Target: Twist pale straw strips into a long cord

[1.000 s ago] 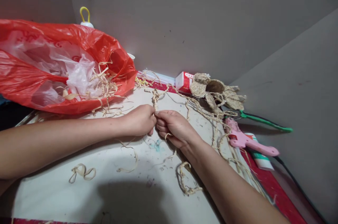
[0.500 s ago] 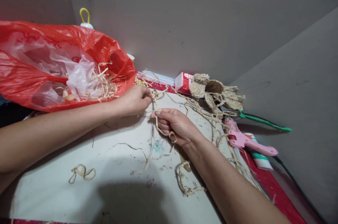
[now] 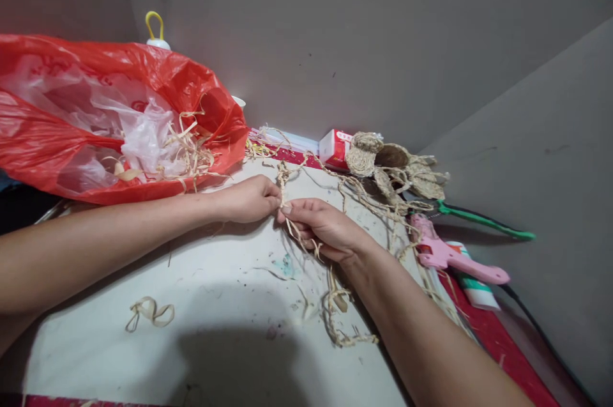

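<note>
Over the middle of the white board (image 3: 215,292), both my hands meet at a pale braided straw cord (image 3: 283,182). My left hand (image 3: 256,198) is closed, its fingertips pinching the cord from the left. Just below and to the right, my right hand (image 3: 323,225) pinches the same cord between thumb and forefinger, and its other fingers are curled. Loose strands (image 3: 295,234) hang beneath the right hand. Part of the cord at the fingertips is hidden. The braid runs away toward the back right, and a further length of braid (image 3: 330,324) lies below my right wrist.
A red plastic bag (image 3: 201,84) with straw strips stands at left. Coiled straw pieces (image 3: 366,154) and a red-and-white packet (image 3: 334,148) lie at the back. At right are a pink glue gun (image 3: 454,257), a green-handled tool (image 3: 483,218) and a white tube (image 3: 479,295). A loose strip (image 3: 151,312) lies front left.
My left hand has moved down and slightly right, closer to my right hand. The loose strands have shifted right, toward and beneath my right hand.
</note>
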{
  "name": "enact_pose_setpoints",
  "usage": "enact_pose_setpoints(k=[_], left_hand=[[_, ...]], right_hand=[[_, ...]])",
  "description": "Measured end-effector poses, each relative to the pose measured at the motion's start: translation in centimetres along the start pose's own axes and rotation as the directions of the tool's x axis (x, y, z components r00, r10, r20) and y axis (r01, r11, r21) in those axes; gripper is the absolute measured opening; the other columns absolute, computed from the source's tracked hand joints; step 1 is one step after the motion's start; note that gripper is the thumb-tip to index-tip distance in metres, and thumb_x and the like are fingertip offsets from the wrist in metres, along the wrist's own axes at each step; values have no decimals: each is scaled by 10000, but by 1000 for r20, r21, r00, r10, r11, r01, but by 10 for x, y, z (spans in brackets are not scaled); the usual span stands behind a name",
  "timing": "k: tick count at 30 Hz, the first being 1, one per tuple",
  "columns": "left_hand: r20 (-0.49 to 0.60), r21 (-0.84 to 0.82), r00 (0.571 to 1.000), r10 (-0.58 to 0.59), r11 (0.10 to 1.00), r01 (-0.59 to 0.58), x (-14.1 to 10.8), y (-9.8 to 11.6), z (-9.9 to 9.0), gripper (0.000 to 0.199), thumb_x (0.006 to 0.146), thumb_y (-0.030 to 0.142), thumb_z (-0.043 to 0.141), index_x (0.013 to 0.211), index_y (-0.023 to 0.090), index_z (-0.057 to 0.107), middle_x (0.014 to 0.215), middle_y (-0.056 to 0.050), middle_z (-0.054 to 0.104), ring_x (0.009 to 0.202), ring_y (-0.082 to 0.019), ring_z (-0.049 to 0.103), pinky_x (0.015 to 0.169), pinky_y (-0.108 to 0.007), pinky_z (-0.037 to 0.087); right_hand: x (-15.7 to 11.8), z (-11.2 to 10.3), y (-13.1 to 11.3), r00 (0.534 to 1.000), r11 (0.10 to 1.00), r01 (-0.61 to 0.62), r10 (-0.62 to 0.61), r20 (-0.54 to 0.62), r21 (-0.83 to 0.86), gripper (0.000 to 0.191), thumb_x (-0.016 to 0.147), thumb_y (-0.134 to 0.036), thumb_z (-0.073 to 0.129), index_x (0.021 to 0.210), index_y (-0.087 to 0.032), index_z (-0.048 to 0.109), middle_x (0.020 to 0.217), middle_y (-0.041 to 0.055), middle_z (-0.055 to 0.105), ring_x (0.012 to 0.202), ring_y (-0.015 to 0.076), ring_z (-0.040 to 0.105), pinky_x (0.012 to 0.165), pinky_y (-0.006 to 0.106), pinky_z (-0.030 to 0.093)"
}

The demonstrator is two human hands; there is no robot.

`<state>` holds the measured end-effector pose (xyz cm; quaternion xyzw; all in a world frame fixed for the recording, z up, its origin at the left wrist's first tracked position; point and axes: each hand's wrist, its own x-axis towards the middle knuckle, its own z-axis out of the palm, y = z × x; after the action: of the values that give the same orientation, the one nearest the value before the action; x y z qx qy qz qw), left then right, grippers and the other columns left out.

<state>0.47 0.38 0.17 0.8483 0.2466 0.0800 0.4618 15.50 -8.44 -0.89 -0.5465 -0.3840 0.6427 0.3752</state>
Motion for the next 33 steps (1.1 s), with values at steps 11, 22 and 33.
enact_pose_setpoints(k=[11, 22, 33], left_hand=[[63, -30, 995, -83, 996, 85, 3, -3, -1, 192, 765, 151, 449, 643, 142, 597, 548, 28, 522, 487, -76, 400, 489, -191, 286], [79, -365, 963, -256, 892, 267, 0, 3, 6, 178, 767, 178, 485, 597, 158, 535, 355, 70, 293, 312, -58, 205, 339, -209, 119], [45, -439, 971, -234, 869, 230, -1, -3, 13, 247, 752, 164, 501, 521, 181, 417, 372, 76, 292, 309, -49, 216, 333, -210, 106]], right_hand=[[0, -1, 3, 988, 911, 108, -142, -59, -397, 216, 766, -369, 574, 704, -162, 588, 437, -101, 302, 394, 68, 198, 388, 205, 124], [-10, 5, -7, 937, 612, 134, -335, -103, -780, 257, 826, -301, 460, 611, -174, 517, 534, -40, 439, 516, 109, 360, 498, 230, 274], [-18, 30, -6, 916, 529, 130, -388, -102, -839, 248, 831, -212, 392, 594, -187, 459, 564, -9, 493, 532, 123, 422, 523, 231, 315]])
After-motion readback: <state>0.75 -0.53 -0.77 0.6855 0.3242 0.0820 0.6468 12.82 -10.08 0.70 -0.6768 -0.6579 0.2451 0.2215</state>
